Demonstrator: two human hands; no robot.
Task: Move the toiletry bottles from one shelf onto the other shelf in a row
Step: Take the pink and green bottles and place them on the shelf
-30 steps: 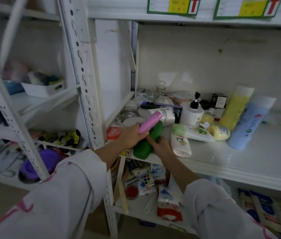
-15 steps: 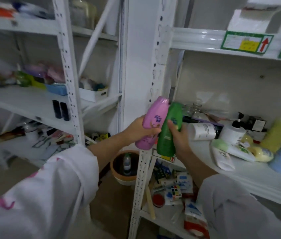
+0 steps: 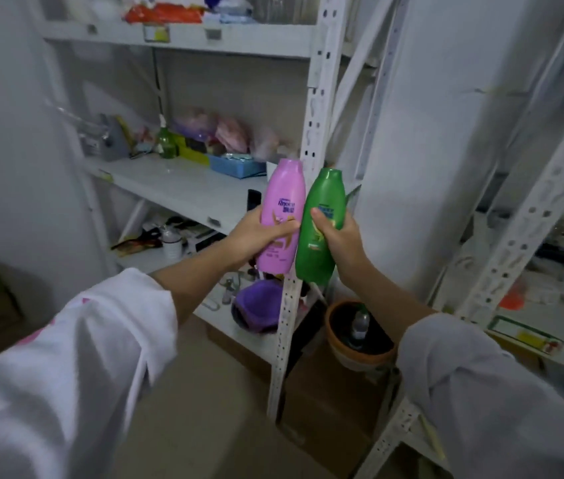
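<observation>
My left hand (image 3: pixel 256 236) grips a pink-purple shampoo bottle (image 3: pixel 282 202), held upright in the air. Right beside it, my right hand (image 3: pixel 341 243) grips a green shampoo bottle (image 3: pixel 323 209), also upright, and the two bottles touch along their sides. Both bottles hang in front of a white perforated upright post (image 3: pixel 318 98). Behind and to the left lies a white shelf board (image 3: pixel 177 188) of the left rack, bare along its front part. The shelf with the other toiletry bottles is out of view.
At the back of the left shelf stand a green spray bottle (image 3: pixel 166 143), a blue basket (image 3: pixel 239 165) and pink bags. Lower shelves hold clutter and a purple bowl (image 3: pixel 260 309). A brown flowerpot (image 3: pixel 360 337) sits on boxes on the floor. Another rack's slanted post (image 3: pixel 529 216) is at right.
I lifted both bottles off the right-hand shelf and turned left; the view now faces the left rack, and the cluttered toiletry shelf has left the frame.
</observation>
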